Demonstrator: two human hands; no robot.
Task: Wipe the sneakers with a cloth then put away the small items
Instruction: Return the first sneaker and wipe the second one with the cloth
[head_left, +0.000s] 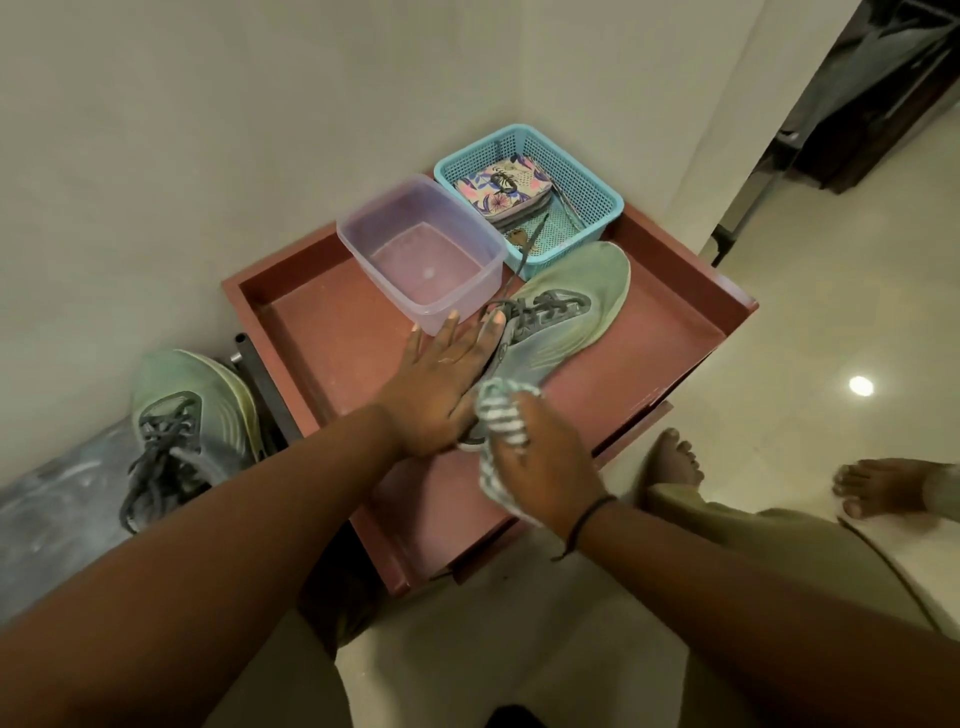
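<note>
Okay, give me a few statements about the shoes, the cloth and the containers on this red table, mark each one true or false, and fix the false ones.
1. The right hand grips the striped cloth. True.
2. Both sneakers are on the red table. False: one sneaker lies on it; the other sneaker sits off to its left.
3. The left hand lies flat, fingers straight, against the sneaker on the table. True.
4. The blue basket is empty. False: it holds a floral pouch and some small items.
5. The clear tub has a lid on. False: it is open-topped.
</note>
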